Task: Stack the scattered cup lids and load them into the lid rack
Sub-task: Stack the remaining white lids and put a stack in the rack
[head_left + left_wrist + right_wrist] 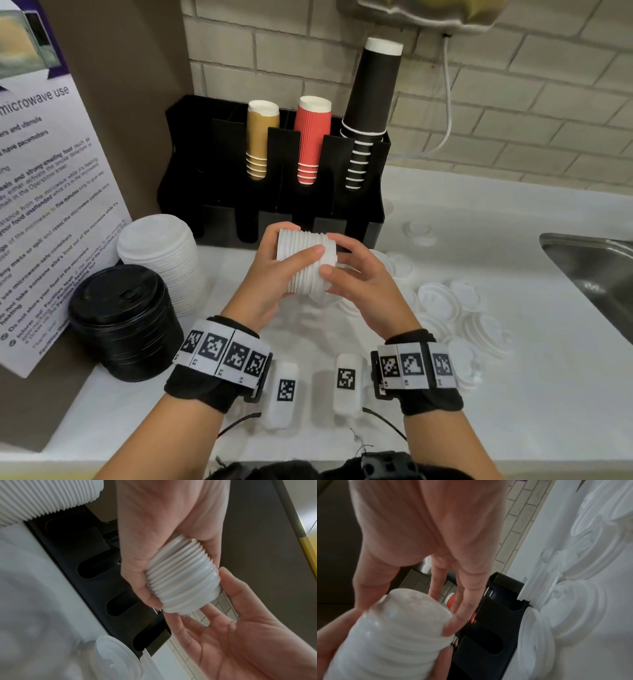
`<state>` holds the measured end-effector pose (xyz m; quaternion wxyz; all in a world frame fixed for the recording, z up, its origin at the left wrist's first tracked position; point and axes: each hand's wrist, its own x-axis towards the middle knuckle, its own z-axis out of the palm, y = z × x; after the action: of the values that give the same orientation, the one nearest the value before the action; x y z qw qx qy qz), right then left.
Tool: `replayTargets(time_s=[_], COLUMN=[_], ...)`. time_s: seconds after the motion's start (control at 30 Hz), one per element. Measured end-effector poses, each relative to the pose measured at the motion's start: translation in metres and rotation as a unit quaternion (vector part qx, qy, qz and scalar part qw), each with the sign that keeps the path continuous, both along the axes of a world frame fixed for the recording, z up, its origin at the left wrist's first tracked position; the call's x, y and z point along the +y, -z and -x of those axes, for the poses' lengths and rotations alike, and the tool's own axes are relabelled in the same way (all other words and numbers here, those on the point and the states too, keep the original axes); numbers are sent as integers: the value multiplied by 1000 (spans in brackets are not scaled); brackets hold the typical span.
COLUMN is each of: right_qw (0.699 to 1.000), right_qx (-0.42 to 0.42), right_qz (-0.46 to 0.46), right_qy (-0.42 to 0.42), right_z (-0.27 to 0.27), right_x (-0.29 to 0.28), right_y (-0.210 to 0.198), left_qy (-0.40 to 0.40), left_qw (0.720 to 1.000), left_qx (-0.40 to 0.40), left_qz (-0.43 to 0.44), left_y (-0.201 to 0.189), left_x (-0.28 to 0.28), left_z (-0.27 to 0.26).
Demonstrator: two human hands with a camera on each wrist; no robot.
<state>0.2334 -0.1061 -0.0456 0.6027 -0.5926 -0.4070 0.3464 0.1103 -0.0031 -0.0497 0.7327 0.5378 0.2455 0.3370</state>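
White plastic cup lids nested into a short ribbed stack (306, 262) lie on their side in the air, just in front of the black plastic lid and cup rack (274, 192) that stands on the white countertop (513, 394). Left hand (270, 274) grips this stack, thumb across the near side and fingers curled round the far end. Right hand (363, 287) meets the stack's other end with thumb and fingertips touching the outermost lid, the fingers only loosely bent. Loose white lids (455, 308) lie scattered on the countertop right of the rack and nearer the person. Left of the rack stand a tall pile of white lids (161, 253) and a pile of black lids (123, 322). Upright in the rack's slots sit tan paper cups (261, 137), red ribbed paper cups (311, 137) and black paper cups (370, 102). A steel sink (596, 267) lies far right of the rack
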Motion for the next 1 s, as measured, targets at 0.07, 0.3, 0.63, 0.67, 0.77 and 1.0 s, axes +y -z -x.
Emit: replayTargets(time_s=[0.07,0.3,0.63,0.67,0.77,1.0], right_qw=[1000,997,993,995,989,978], right_qx=[-9,-79,-114,-74,52,40], right_qz=[-1,-5,26,43,70,158], right_qy=[-10,6,-20,-60,-122,-128], right_z=[-2,-2,-6,-5,1,5], right_x=[-3,-4,0,0,5,11], right_y=[-1,-6,-2,0,7,27], left_qy=[10,-3,-22,-19,25,73], left_qw=[1000,999,990,988,983,936], left_qx=[3,-14,80,76,58,340], left_qz=[6,51,111,134,175,61], left_y=[0,0,11,12,14,23], left_x=[-2,-10,3,4,6,16], left_z=[1,-4,4,5,10,28])
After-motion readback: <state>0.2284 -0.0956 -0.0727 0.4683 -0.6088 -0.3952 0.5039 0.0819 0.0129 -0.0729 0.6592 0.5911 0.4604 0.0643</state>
